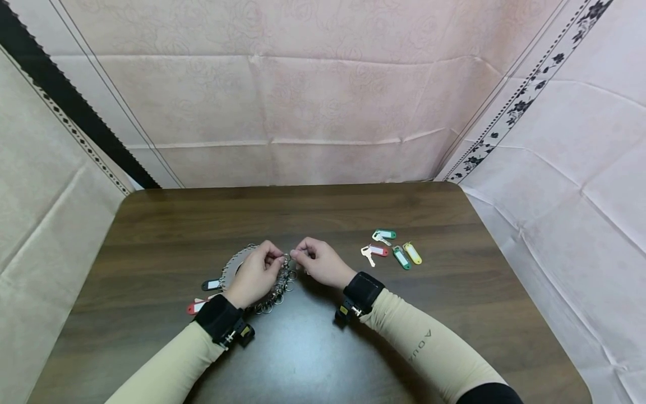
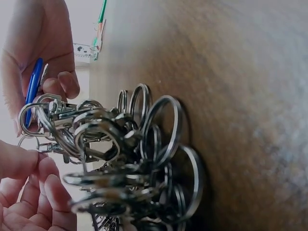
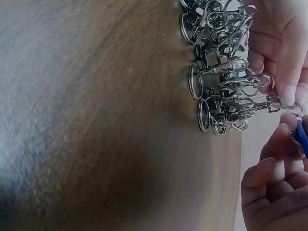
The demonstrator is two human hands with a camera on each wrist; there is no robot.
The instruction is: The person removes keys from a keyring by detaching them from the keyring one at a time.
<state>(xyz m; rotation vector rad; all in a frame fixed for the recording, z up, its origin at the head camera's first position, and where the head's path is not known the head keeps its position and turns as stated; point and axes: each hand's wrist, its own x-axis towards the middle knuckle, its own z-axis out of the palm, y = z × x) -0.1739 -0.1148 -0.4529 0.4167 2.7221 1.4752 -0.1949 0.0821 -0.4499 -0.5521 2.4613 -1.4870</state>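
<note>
My left hand [image 1: 256, 278] reaches over a round white rack [image 1: 233, 269] rimmed with metal swivel clasps [image 2: 96, 125] and split rings [image 3: 195, 82]. Thumb and index finger of that hand pinch a small key ring [image 2: 29, 140] joined to one clasp. Close on its right, my right hand [image 1: 325, 264] holds a blue key tag [image 2: 33, 89], which hangs at that same ring. In the right wrist view part of the blue tag [image 3: 303, 137] is cut off by the frame edge. Fingers partly hide the join between tag and ring.
Right of the hands lie green key tags [image 1: 401, 258], a yellow tag [image 1: 413, 253] and a red tag [image 1: 378, 251], some with keys [image 1: 368, 253]. A black tag [image 1: 211, 285] and another red tag [image 1: 195, 307] lie at the rack's left side, on the brown table [image 1: 303, 213].
</note>
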